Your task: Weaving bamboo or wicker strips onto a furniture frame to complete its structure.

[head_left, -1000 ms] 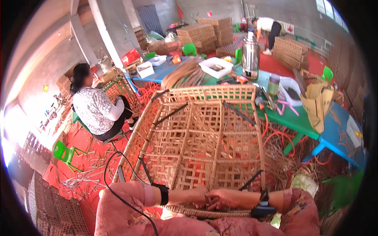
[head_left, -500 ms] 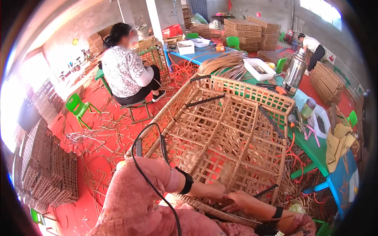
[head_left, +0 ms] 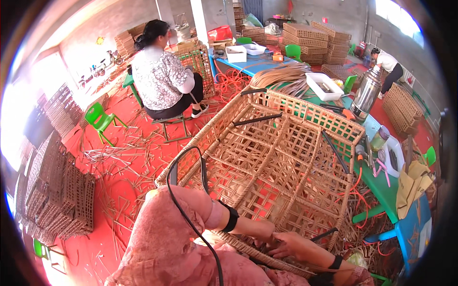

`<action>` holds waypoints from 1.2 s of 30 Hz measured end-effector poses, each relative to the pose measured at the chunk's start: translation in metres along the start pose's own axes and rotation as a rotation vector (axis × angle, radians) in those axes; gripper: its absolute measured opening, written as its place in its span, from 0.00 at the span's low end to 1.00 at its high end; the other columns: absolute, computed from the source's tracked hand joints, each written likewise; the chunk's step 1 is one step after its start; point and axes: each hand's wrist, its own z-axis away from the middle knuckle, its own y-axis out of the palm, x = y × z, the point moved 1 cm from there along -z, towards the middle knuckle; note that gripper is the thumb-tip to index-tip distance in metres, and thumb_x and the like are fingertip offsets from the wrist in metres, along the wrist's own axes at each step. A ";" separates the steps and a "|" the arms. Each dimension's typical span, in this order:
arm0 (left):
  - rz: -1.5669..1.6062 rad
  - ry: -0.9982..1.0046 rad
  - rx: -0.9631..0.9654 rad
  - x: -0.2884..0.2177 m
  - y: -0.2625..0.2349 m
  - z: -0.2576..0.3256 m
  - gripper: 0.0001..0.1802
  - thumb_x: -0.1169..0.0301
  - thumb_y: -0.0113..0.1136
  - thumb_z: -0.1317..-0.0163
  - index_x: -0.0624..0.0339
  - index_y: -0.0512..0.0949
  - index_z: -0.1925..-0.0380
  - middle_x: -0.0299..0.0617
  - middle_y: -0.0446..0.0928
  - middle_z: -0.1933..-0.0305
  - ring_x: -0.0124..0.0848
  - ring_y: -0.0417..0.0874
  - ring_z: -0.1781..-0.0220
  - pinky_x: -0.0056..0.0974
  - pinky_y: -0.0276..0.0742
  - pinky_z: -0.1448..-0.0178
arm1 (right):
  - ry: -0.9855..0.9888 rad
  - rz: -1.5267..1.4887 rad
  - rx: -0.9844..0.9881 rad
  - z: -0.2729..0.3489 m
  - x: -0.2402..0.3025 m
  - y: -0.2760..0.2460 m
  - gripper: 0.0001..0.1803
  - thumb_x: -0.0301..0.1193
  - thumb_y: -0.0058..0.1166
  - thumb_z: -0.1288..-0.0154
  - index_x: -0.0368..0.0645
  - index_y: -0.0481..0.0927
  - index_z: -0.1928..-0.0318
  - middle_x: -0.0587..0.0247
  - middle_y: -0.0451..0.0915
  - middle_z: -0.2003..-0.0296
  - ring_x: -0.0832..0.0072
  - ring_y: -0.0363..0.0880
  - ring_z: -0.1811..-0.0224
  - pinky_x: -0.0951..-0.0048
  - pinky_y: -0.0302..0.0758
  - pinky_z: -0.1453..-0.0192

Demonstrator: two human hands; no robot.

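"What's new?"

"The view has turned left. A second ago the basket (head_left: 268, 156) looked straight. Now it slants, and its far edge slopes down to the right."

"Did the hands go away?"

"No. The left hand (head_left: 262, 230) and the right hand (head_left: 288, 244) are still close together, at the same near edge. So I think the work is still on that one bit."

"What are they gripping?"

"I can't tell. The fingers look bent, and they're at the edge, but they hide whatever is in between. The left one is partly behind the right one."

"Where is the basket?"

"Right in front of the person. The near edge is by the lap (head_left: 234, 260). The far end is up by the green table (head_left: 381, 188), maybe over it. I can't tell what holds it up."

"What does it look like?"

"It's big, brown and woven, with low sides full of square holes. Thick bars go across the bottom. You can see the red floor (head_left: 112, 229) through the gaps."

"And the dark bits?"

"Those are thin dark strips (head_left: 335, 151). A few stick out on a slant near the sides."

"Does it look neat?"

"The edges look tidy. The bottom is more jumbly."
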 end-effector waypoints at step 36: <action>0.213 -0.026 0.103 -0.008 -0.003 0.000 0.08 0.68 0.64 0.53 0.60 0.80 0.75 0.39 0.79 0.79 0.29 0.80 0.81 0.33 0.71 0.79 | -0.121 1.559 -0.032 -0.011 0.027 0.000 0.21 0.47 0.61 0.59 0.45 0.85 0.67 0.52 0.82 0.71 0.56 0.81 0.66 0.62 0.76 0.59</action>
